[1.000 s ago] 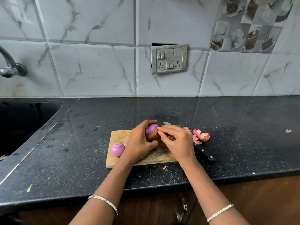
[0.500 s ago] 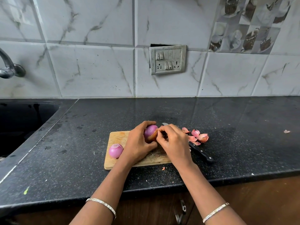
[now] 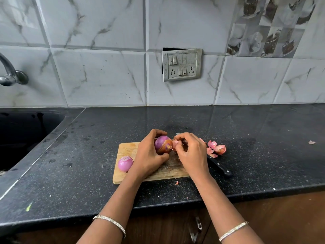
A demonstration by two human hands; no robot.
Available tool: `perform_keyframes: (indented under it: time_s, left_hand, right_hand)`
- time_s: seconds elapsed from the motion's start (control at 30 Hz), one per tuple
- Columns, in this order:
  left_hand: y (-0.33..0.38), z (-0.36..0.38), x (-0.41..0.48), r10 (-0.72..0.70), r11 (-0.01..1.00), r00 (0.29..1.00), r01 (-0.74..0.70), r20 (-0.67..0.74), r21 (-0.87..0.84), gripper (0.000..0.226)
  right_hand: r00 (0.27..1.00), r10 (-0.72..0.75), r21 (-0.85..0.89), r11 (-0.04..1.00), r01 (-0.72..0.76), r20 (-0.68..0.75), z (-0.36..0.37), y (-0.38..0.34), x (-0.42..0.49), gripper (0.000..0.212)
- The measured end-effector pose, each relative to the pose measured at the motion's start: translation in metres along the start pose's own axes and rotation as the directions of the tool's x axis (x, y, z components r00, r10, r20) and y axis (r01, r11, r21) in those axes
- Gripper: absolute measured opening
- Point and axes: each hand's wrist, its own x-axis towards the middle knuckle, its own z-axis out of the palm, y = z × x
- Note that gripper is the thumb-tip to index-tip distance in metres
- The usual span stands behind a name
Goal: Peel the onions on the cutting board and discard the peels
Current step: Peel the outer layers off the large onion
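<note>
Your left hand point(image 3: 149, 156) grips a half-peeled onion point(image 3: 163, 144) above the wooden cutting board point(image 3: 125, 149), with the fingers curled over its top and the thumb under it. The upper part of this onion is already purple and bare, and the lower part has brown skin on it. Your right hand point(image 3: 190, 152) is just beside the onion, with the fingers bent, and the fingertips pinch a strip of peel point(image 3: 174, 143) that hangs from the onion's side. A second onion point(image 3: 125, 163), fully peeled, lies on the left part of the board, touching your left wrist. A small heap of peels point(image 3: 216, 148) lies on the black counter point(image 3: 88, 164) just right of your right hand. A knife point(image 3: 219, 166) with a black handle lies near the board's right edge, partly hidden under your right hand.
</note>
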Motion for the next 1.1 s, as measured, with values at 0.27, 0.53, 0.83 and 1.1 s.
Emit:
perform_keyframes:
  time_s: [0.27, 0.53, 0.83, 1.1]
  left_hand:
    - [-0.006, 0.001, 0.001, 0.020, 0.999, 1.000, -0.020, -0.005, 0.027, 0.059]
    - [-0.009, 0.003, 0.003, 0.029, 1.000, 0.999, -0.029, -0.014, 0.005, 0.062]
    - [-0.006, 0.002, 0.003, 0.031, 0.998, 0.998, -0.033, 0.046, 0.052, 0.068]
    - [-0.005, 0.001, 0.002, -0.032, 0.998, 0.998, 0.035, 0.056, -0.052, 0.068]
  right_hand:
    - [0.995, -0.093, 0.068, 0.994, 0.090, 0.042, -0.005, -0.005, -0.004, 0.005]
    - [0.989, -0.138, -0.041, 0.989, 0.140, 0.044, 0.005, 0.001, -0.006, 0.017]
    - [0.999, 0.044, -0.038, 0.998, -0.044, 0.001, 0.005, 0.006, -0.005, 0.007]
    - [0.981, 0.190, -0.043, 0.981, -0.192, -0.039, 0.006, 0.012, -0.003, 0.003]
